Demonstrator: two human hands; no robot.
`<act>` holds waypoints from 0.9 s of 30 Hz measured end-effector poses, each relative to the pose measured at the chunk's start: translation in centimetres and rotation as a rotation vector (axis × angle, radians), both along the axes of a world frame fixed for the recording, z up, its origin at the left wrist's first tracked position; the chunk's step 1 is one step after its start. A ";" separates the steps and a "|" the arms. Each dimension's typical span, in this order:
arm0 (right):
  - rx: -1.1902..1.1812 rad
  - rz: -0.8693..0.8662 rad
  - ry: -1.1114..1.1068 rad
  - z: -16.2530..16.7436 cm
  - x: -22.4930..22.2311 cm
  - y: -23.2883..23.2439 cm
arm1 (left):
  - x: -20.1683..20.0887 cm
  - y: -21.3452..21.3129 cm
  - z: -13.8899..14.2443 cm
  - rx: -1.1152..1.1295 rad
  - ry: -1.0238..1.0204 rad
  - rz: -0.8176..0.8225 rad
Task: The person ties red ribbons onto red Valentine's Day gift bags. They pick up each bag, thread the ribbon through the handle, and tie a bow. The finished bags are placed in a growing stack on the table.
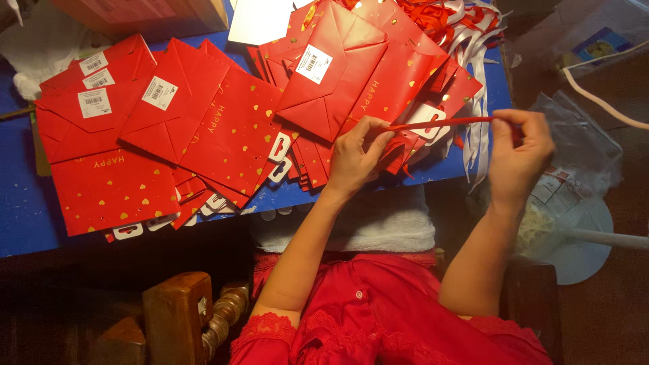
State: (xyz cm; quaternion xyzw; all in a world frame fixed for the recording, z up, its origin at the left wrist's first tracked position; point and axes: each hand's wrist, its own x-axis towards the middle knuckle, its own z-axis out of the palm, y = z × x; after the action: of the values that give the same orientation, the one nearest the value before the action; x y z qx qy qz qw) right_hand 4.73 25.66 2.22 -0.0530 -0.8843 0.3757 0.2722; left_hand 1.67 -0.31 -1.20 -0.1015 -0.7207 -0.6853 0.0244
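Head view: left hand and right hand each pinch closed on a thin red ribbon, taut above flat red paper bags.

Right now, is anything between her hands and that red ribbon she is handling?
No. Both hands already pinch the red ribbon: the left hand at one end, the right hand at the other, stretched taut above the folded red paper bags. Nothing visible lies between.

A blue table carries fanned red gift bags and, seemingly, tangled ribbons.
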 end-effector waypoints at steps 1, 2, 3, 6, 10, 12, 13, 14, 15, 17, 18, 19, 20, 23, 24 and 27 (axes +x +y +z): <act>0.049 -0.030 0.012 -0.5 0.0 0.8 | 0.0 0.0 -0.1 0.002 0.016 0.002; 0.097 -0.060 0.024 -0.9 0.0 1.5 | 0.0 0.1 -0.1 0.005 0.032 0.004; 0.146 -0.088 0.037 -1.3 -0.1 2.1 | 0.0 0.1 -0.1 0.008 0.048 0.007; 0.216 -0.180 0.036 -1.7 -0.4 3.0 | 0.0 -0.1 -0.1 -0.057 -0.007 0.017; 0.303 -0.161 0.108 -1.0 -1.3 0.3 | 0.2 -0.2 0.2 -0.063 -0.012 0.016; 0.297 -0.029 0.163 -0.5 -1.1 -3.2 | 0.3 -0.1 0.2 -0.068 -0.035 0.012; 0.253 0.065 0.128 -0.2 -0.9 -5.2 | 0.3 -0.1 0.2 -0.063 -0.044 0.010; 0.209 0.158 0.093 0.0 -0.7 -7.3 | 0.3 -0.1 0.1 -0.058 -0.052 0.005; 0.144 0.227 0.058 0.3 -0.4 -9.3 | 0.4 -0.2 0.1 -0.053 -0.059 0.001; 0.151 0.313 0.034 1.3 -0.5 -11.9 | 0.5 -0.4 0.1 -0.011 -0.012 -0.005; 0.225 0.324 0.042 1.8 -0.6 -12.7 | 0.5 -0.6 0.1 0.010 0.012 -0.006; 0.299 0.336 0.050 2.2 -0.7 -13.3 | 0.5 -0.7 0.1 -0.009 -0.002 0.002; 0.306 0.349 0.039 2.6 -0.8 -13.5 | 0.5 -0.8 0.2 -0.025 -0.016 0.010; 0.329 0.376 -0.011 3.2 -0.9 -13.3 | 0.5 -0.8 0.3 -0.021 0.007 0.016; 0.331 0.379 -0.036 3.2 -1.0 -13.2 | 0.6 -0.8 0.3 -0.013 0.026 0.013; 0.324 0.367 -0.085 3.0 -1.0 -12.8 | 0.9 -0.8 0.1 0.035 -0.084 -0.018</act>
State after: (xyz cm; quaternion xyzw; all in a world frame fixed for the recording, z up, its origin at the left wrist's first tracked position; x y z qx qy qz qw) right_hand 3.77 12.84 5.22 0.1369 -0.9385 0.2696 0.1667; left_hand 2.60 -1.16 -1.12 -0.0786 -0.7082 -0.7015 -0.0105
